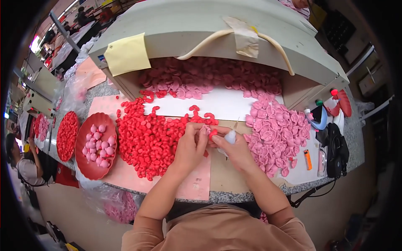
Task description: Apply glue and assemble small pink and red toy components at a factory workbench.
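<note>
With left hand (187, 146) nearly closed, pinching a pink piece (206, 128) at the right edge of the red heap (146, 140); with right hand (237, 149) curled around red piece (213, 134) and squeeze bottle (230, 136), just beyond. Might drop the red piece, from crowding one grip.

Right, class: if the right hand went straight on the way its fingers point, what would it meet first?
Probably the left hand, fingertips first, just ahead; whether they already touch is hard to tell.
</note>
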Available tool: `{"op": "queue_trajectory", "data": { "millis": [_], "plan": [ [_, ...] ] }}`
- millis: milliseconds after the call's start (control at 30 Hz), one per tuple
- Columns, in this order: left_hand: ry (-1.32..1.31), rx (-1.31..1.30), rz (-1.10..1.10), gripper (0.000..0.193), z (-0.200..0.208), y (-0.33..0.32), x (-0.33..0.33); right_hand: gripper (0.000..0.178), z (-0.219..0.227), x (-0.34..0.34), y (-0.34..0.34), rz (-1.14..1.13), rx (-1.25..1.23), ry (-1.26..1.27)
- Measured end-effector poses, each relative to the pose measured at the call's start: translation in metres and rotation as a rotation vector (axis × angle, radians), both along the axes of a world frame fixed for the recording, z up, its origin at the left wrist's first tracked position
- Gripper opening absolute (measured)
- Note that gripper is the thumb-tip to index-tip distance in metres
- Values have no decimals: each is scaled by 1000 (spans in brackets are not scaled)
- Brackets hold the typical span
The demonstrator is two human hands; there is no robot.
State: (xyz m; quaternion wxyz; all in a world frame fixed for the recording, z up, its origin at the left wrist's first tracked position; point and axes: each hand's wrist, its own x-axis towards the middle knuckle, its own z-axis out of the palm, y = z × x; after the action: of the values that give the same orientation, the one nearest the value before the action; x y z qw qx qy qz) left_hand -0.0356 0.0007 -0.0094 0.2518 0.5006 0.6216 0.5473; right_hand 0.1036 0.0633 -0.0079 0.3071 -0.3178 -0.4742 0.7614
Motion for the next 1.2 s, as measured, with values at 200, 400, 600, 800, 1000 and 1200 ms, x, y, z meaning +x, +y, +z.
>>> {"op": "queue_trajectory", "data": {
  "millis": [200,400,600,800,1000,1200],
  "plan": [
    [47,78,-54,16,-5,-1,4,32,0,5,2,44,79,30],
    [18,35,-124,19,-3,-1,2,34,3,7,3,22,93,-29],
    [-47,15,-163,20,4,-3,1,30,3,10,5,139,27,-18],
    [-127,21,-200,20,7,-4,2,30,-2,9,4,134,64,31],
    [-150,-1,-209,19,9,-5,1,30,0,5,-1,64,138,-41],
    [-113,-54,-202,18,8,-2,3,26,-2,7,4,152,-62,13]
  ]
}}
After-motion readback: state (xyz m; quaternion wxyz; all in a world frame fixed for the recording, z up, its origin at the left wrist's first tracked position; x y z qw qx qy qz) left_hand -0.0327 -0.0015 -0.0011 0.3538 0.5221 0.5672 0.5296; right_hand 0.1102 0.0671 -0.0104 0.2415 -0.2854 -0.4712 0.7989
